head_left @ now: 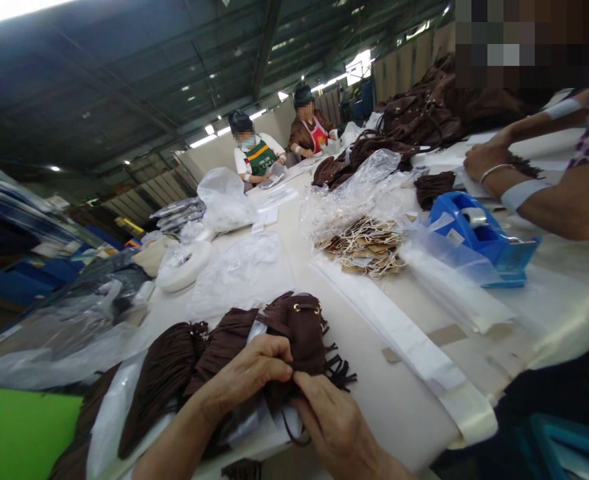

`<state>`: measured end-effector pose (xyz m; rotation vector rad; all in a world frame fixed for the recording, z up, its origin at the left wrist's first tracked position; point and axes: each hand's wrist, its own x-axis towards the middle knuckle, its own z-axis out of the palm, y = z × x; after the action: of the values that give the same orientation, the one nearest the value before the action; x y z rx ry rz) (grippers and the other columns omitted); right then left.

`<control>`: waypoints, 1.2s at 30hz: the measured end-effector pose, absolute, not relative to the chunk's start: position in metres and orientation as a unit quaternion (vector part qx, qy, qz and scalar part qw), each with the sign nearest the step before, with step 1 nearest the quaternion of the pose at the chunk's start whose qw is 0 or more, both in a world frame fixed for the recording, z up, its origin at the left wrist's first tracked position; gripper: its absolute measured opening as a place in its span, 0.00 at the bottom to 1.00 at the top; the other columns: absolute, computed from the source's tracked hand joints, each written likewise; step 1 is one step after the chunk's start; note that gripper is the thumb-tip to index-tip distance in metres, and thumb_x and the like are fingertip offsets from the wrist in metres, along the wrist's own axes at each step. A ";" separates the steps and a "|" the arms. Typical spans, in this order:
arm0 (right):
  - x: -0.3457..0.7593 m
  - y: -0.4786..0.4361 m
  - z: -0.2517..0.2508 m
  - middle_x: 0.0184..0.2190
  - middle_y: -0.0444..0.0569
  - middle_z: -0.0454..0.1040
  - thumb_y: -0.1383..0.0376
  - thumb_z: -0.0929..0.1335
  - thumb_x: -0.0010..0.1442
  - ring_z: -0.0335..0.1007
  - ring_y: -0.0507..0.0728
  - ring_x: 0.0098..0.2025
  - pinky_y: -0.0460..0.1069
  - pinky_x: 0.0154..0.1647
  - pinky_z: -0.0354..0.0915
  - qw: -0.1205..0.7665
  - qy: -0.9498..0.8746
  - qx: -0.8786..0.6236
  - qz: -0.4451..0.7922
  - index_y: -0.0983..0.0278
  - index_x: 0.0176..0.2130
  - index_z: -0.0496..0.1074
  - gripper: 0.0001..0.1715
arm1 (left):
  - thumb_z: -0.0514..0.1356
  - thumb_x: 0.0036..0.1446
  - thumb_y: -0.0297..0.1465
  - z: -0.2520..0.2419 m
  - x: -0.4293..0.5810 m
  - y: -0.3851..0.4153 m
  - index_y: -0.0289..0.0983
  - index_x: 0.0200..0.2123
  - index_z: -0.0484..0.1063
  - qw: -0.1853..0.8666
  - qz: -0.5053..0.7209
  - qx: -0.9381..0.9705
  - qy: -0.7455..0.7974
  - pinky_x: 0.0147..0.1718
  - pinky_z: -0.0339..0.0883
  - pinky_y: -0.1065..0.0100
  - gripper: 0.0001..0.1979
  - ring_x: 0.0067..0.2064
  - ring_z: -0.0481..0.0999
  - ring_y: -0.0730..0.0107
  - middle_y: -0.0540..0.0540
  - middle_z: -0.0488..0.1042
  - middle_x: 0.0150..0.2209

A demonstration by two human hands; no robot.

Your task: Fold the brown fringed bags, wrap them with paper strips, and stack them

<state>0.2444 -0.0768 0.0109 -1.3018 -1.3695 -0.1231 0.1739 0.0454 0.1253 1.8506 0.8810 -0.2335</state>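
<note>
A dark brown fringed bag (304, 333) with gold eyelets lies at the near edge of the table, partly wrapped in clear plastic. My left hand (259, 370) is closed at the bag's lower side, thumb and fingers pinched together. Close against it, my right hand (332, 417) is closed too, its fingertips meeting the left ones. A thin brown cord (294, 433) hangs in a loop just below the fingers. What lies between the fingertips is mostly hidden, but it seems part of the bag's cord. More brown fringe (164, 373) lies left of my hands.
A blue tape dispenser (479, 233) stands at right, near a co-worker's hands (494, 160). Paper tags with strings (364, 247) are heaped mid-table. White paper strips (399, 327), a white roll (184, 263) and brown bags (424, 113) lie around. Two people work at the far end.
</note>
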 end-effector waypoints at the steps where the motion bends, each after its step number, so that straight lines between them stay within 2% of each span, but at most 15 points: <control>1: 0.244 -0.074 0.012 0.27 0.51 0.71 0.74 0.57 0.61 0.70 0.54 0.29 0.46 0.28 0.68 0.578 -0.584 -0.566 -0.067 0.70 0.48 0.62 0.16 | 0.54 0.37 0.30 0.125 0.174 0.045 0.35 0.21 0.63 0.516 -0.092 0.769 0.365 0.22 0.46 0.72 0.04 0.24 0.55 0.75 0.55 0.58 0.19; 5: 0.245 -0.066 0.015 0.25 0.50 0.70 0.75 0.58 0.59 0.66 0.52 0.24 0.44 0.22 0.63 0.516 -0.577 -0.609 -0.173 0.69 0.39 0.69 0.13 | 0.54 0.38 0.31 0.124 0.173 0.045 0.35 0.22 0.64 0.519 -0.064 0.771 0.362 0.23 0.47 0.72 0.05 0.24 0.53 0.75 0.56 0.57 0.19; 8: 0.245 -0.062 0.016 0.30 0.53 0.72 0.76 0.59 0.59 0.66 0.53 0.27 0.47 0.26 0.61 0.500 -0.592 -0.590 -0.226 0.69 0.39 0.69 0.12 | 0.55 0.38 0.31 0.123 0.171 0.047 0.35 0.24 0.65 0.528 -0.055 0.765 0.365 0.24 0.48 0.71 0.07 0.25 0.54 0.75 0.55 0.58 0.20; 11: 0.245 -0.056 0.020 0.27 0.50 0.71 0.75 0.58 0.60 0.63 0.53 0.27 0.49 0.27 0.58 0.510 -0.596 -0.581 -0.217 0.68 0.34 0.69 0.12 | 0.55 0.39 0.30 0.118 0.170 0.050 0.35 0.24 0.66 0.523 -0.048 0.770 0.362 0.26 0.49 0.71 0.06 0.27 0.56 0.74 0.55 0.59 0.21; 15: 0.247 -0.049 0.026 0.20 0.46 0.64 0.74 0.55 0.61 0.56 0.53 0.23 0.49 0.24 0.52 0.522 -0.601 -0.573 -0.196 0.64 0.24 0.65 0.18 | 0.53 0.39 0.28 0.112 0.166 0.052 0.35 0.25 0.67 0.502 -0.046 0.788 0.354 0.27 0.51 0.72 0.06 0.28 0.58 0.74 0.55 0.60 0.22; 19: 0.252 -0.052 0.026 0.19 0.46 0.62 0.75 0.54 0.60 0.54 0.53 0.23 0.49 0.23 0.50 0.512 -0.636 -0.549 -0.175 0.64 0.22 0.63 0.20 | 0.54 0.42 0.29 0.126 0.167 0.057 0.35 0.28 0.69 0.474 -0.099 0.820 0.305 0.29 0.56 0.72 0.08 0.29 0.63 0.73 0.53 0.66 0.25; 22: 0.254 -0.054 0.026 0.19 0.46 0.61 0.76 0.53 0.59 0.52 0.53 0.22 0.49 0.23 0.48 0.513 -0.645 -0.536 -0.183 0.64 0.21 0.62 0.21 | 0.52 0.50 0.32 0.142 0.184 0.067 0.36 0.33 0.71 0.372 -0.037 0.892 0.255 0.36 0.61 0.70 0.10 0.35 0.68 0.70 0.50 0.72 0.32; 24: 0.255 -0.054 0.026 0.19 0.46 0.61 0.76 0.52 0.59 0.51 0.53 0.21 0.49 0.22 0.47 0.515 -0.647 -0.528 -0.194 0.64 0.20 0.62 0.22 | 0.50 0.54 0.33 0.144 0.205 0.077 0.37 0.35 0.71 0.254 0.030 0.935 0.246 0.44 0.60 0.68 0.11 0.41 0.69 0.68 0.48 0.73 0.37; 26: 0.256 -0.053 0.027 0.18 0.47 0.61 0.76 0.51 0.60 0.52 0.53 0.21 0.49 0.22 0.46 0.511 -0.653 -0.523 -0.196 0.64 0.20 0.62 0.23 | 0.51 0.55 0.34 0.135 0.230 0.088 0.38 0.39 0.71 0.182 0.033 0.954 0.236 0.49 0.57 0.65 0.13 0.46 0.68 0.65 0.45 0.73 0.42; 28: 0.257 -0.051 0.029 0.18 0.46 0.62 0.75 0.51 0.61 0.53 0.53 0.21 0.49 0.23 0.46 0.512 -0.655 -0.516 -0.207 0.65 0.22 0.64 0.23 | 0.55 0.52 0.36 0.119 0.251 0.099 0.37 0.38 0.72 0.176 -0.006 0.956 0.235 0.45 0.61 0.64 0.13 0.43 0.71 0.62 0.44 0.75 0.40; 32: 0.256 -0.048 0.032 0.22 0.48 0.68 0.75 0.54 0.61 0.55 0.51 0.21 0.48 0.23 0.48 0.514 -0.646 -0.502 -0.257 0.67 0.27 0.68 0.19 | 0.58 0.49 0.34 0.093 0.271 0.112 0.36 0.25 0.74 0.180 -0.056 0.947 0.262 0.32 0.62 0.68 0.09 0.32 0.72 0.64 0.45 0.75 0.27; 36: 0.252 -0.046 0.031 0.27 0.51 0.73 0.76 0.57 0.59 0.59 0.52 0.23 0.48 0.25 0.51 0.513 -0.641 -0.500 -0.276 0.68 0.30 0.70 0.16 | 0.58 0.49 0.33 0.088 0.269 0.115 0.35 0.25 0.74 0.188 -0.062 0.932 0.303 0.30 0.60 0.70 0.08 0.30 0.71 0.66 0.47 0.74 0.25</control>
<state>0.2518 -0.0461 0.0309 -1.2023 -1.5412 -0.6634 0.2687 0.1146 0.0878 2.6219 0.8522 -0.1730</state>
